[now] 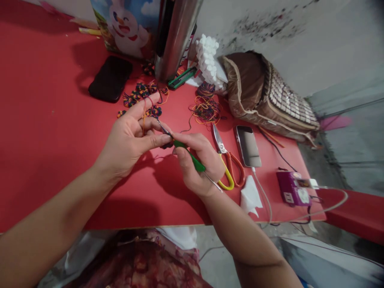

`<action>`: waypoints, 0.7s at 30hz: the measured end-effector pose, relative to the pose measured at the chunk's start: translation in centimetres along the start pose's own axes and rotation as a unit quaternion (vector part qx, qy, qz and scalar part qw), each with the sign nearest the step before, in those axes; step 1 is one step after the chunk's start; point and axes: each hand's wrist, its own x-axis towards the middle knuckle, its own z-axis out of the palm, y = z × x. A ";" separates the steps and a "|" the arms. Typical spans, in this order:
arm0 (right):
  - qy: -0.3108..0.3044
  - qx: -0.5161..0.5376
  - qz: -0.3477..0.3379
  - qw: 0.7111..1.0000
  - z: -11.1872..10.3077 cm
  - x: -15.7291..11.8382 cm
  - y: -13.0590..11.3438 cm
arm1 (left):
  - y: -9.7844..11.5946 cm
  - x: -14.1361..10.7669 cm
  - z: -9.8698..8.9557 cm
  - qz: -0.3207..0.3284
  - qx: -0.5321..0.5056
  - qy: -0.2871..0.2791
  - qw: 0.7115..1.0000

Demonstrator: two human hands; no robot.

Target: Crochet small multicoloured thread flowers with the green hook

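My right hand (199, 158) is closed around a crochet hook with a green handle (196, 162). Its metal hook end reaches left to my left fingertips, and a second metal end sticks out below my palm. Between thumb and fingers my left hand (132, 134) pinches a small dark piece of crochet work (168, 144), mostly hidden by the fingers. Orange and dark yarn (144, 110) loops over my raised left forefinger. Just beyond that hand lie several multicoloured crocheted pieces (136, 94). A loose tangle of yarn (207, 110) rests further right, with a strand running toward my hands.
Scissors (222, 148) with red and yellow handles lie right of my right hand, beside a charging phone (248, 146). A black phone (111, 79), a metal post (177, 44), a green cutter (182, 78), a brown cushioned bundle (252, 84) and a purple power box (289, 188) occupy the red table.
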 end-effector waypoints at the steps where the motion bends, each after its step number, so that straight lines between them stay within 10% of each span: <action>1: 0.001 0.002 0.006 1.000 0.0 0.0 0.0 | 0.0 0.0 0.1 -0.001 -0.002 0.003 1.000; 21: -0.001 0.021 0.052 0.998 0.4 0.0 -0.2 | 0.2 -1.1 1.4 0.036 0.047 0.076 0.995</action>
